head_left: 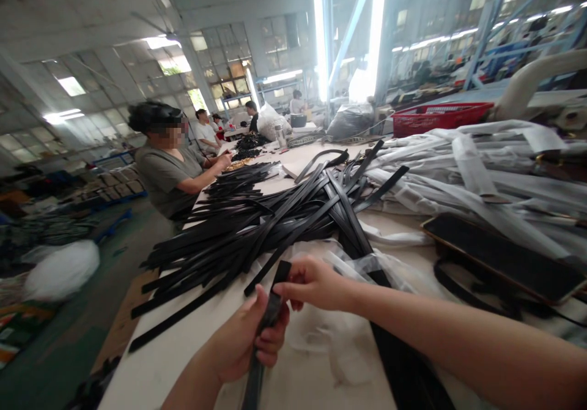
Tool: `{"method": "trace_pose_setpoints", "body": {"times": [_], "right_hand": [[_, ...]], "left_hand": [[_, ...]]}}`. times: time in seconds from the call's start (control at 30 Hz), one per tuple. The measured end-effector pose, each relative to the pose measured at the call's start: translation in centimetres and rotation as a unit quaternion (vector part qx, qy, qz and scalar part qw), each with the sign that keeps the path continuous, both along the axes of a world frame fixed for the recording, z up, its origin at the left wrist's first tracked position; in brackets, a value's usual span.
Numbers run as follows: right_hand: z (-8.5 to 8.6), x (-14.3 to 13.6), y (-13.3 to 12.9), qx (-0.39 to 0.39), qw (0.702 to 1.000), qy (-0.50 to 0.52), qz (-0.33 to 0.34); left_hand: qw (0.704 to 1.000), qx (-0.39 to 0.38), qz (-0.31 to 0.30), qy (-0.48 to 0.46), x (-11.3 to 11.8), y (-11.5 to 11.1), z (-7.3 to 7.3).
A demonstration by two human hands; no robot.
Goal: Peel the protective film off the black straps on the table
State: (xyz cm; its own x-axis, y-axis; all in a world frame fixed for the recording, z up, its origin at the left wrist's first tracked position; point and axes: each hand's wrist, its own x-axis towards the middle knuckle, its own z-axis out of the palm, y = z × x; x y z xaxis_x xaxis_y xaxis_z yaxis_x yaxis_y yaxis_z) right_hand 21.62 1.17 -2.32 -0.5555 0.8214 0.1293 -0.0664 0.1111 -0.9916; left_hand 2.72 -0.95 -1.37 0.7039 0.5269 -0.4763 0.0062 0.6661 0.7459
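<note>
My left hand (250, 336) is wrapped around a black strap (274, 303), its thumb lying along the upper side. Just above it, my right hand (312, 284) pinches the same strap near its squared end. The strap's other end runs down out of the picture between my forearms. Beyond my hands lies a large pile of similar black straps (247, 226), spread over the pale table (160, 336). Some thin clear plastic (330, 336) is bunched under and behind my right hand.
White-wrapped strips (435, 177) heap up at the right, beside a black flat-topped object (499, 254). A red basket (440, 118) stands behind them. A co-worker (167, 165) in a grey shirt works at the table's left edge; others sit farther back.
</note>
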Motion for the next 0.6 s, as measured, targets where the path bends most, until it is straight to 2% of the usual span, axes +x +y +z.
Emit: {"method": "trace_pose_setpoints", "body": {"times": [0.1,0.2,0.27,0.37,0.43,0.47,0.53,0.6], "right_hand": [[-0.2,-0.4,0.0,-0.014,1.000,0.017,0.000],[-0.3,-0.7,-0.1,0.017,1.000,-0.005,0.017],[-0.2,-0.4,-0.1,0.036,0.999,-0.021,-0.011],[0.1,0.7,0.2,0.045,0.992,-0.016,-0.121],[0.3,1.3,0.4,0.047,0.983,0.005,-0.175],[0.4,1.5,0.4,0.047,0.984,0.014,-0.173],[0.5,1.5,0.0,0.042,0.993,0.021,-0.105],[0.4,1.3,-0.7,0.030,0.999,0.011,-0.015]], "left_hand": [[0.999,-0.032,-0.034,-0.007,0.0,0.3,0.0],[0.998,-0.030,-0.050,-0.012,0.2,0.4,0.3],[0.999,0.025,-0.027,0.003,0.1,0.1,0.6],[0.991,0.129,0.028,0.035,-0.7,-1.8,1.3],[0.983,0.163,0.044,0.072,-1.8,-4.6,2.0],[0.978,0.171,0.060,0.098,-2.5,-6.4,2.4],[0.960,0.186,0.128,0.164,-4.2,-10.9,3.2],[0.928,0.174,0.242,0.222,-6.6,-16.4,3.8]]}}
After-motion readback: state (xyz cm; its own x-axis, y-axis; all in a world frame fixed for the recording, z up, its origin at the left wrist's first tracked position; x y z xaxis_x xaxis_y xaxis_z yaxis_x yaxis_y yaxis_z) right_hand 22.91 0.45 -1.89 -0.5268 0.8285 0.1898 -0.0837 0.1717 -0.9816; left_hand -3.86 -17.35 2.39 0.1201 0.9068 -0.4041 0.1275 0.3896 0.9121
